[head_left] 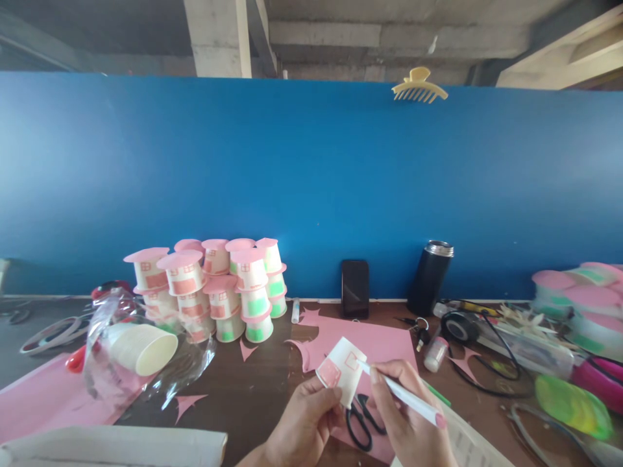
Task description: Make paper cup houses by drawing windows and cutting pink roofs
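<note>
A white paper cup [346, 383] lies tilted in my left hand [311, 415], its fingers wrapped round the lower end. The cup carries a filled-in pink patch and a small pink square outline. My right hand [409, 415] grips a white marker pen [406, 394] with a pink end, its tip at the square. Below the cup, black-handled scissors [359, 429] lie on a cut sheet of pink paper [384, 337]. Part of the scissors is hidden by my hands.
Stacked decorated cups with pink paper discs [215, 308] stand at the left back, more cups [596, 301] at the far right. Plastic-wrapped cups [146, 350] lie left. A phone [355, 288] and a black bottle [431, 279] stand by the blue partition [311, 168]. Headphones [460, 326] lie right.
</note>
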